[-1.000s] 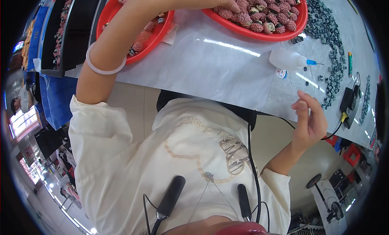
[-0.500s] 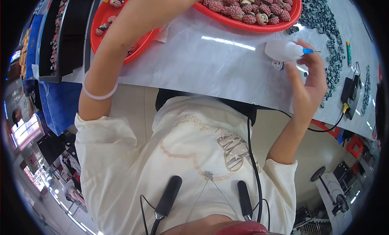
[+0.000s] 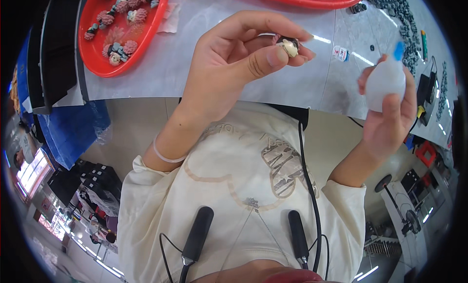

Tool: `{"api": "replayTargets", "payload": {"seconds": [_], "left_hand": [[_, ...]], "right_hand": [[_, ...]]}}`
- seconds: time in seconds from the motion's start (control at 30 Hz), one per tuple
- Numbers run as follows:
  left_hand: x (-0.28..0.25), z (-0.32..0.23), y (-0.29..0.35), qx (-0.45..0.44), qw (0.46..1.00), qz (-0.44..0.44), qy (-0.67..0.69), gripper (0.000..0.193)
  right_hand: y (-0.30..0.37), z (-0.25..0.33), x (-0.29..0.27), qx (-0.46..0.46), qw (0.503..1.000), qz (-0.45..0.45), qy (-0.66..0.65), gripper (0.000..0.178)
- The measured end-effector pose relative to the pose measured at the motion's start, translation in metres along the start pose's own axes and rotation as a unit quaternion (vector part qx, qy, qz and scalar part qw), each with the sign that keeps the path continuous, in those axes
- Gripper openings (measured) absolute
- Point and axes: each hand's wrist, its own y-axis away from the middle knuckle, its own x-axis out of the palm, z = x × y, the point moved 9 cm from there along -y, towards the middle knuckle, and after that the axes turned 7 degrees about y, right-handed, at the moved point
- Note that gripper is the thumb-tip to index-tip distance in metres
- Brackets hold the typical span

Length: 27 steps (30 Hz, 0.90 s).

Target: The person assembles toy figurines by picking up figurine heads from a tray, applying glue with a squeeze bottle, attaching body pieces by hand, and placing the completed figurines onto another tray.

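Between the thumb and fingers of my left hand [image 3: 219,63], a small painted figurine [image 3: 288,48] with a cream face and dark and pink parts is pinched above the table. My right hand [image 3: 390,119] is wrapped round a white squeeze bottle [image 3: 384,85], whose blue needle tip [image 3: 399,51] points up and away from me. The bottle is apart from the figurine, off to its right. At the far left, a red tray [image 3: 90,56] holds several pink and grey figurines. Another red tray [image 3: 312,3] of pink figurine pieces is cut off by the top edge.
Many small dark grey pieces [image 3: 412,36] lie along the table's right side, near a green marker [image 3: 424,45]. A small labelled bottle [image 3: 340,53] sits on the grey table [image 3: 287,85]. A black device [image 3: 427,95] with a cable is at the right edge.
My left hand has come back from the far red tray and now holds a figurine before me. My right hand has lifted the white bottle, turned its tip upward and moved right.
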Motion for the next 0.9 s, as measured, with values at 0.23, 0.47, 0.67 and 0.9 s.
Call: {"api": "replayTargets", "payload": {"seconds": [0.23, 0.47, 0.67, 0.9], "left_hand": [[0.001, 0.009, 0.001, -0.026, 0.999, -0.008, -0.024, 0.037], [0.001, 0.008, 0.001, -0.008, 0.999, -0.008, -0.033, 0.038], [-0.001, 0.008, 0.002, -0.016, 0.999, -0.010, -0.045, 0.039], [0.000, 0.010, 0.001, -0.032, 0.999, -0.022, -0.035, 0.038]], "right_hand": [[-0.010, 0.025, -0.010, -0.078, 0.994, -0.028, 0.069, 0.061], [-0.015, 0.042, -0.007, -0.120, 0.979, -0.049, 0.159, 0.051], [-0.003, 0.069, 0.000, -0.261, 0.948, 0.021, 0.181, 0.053], [0.006, 0.084, 0.014, -0.310, 0.904, -0.018, 0.293, 0.049]]}}
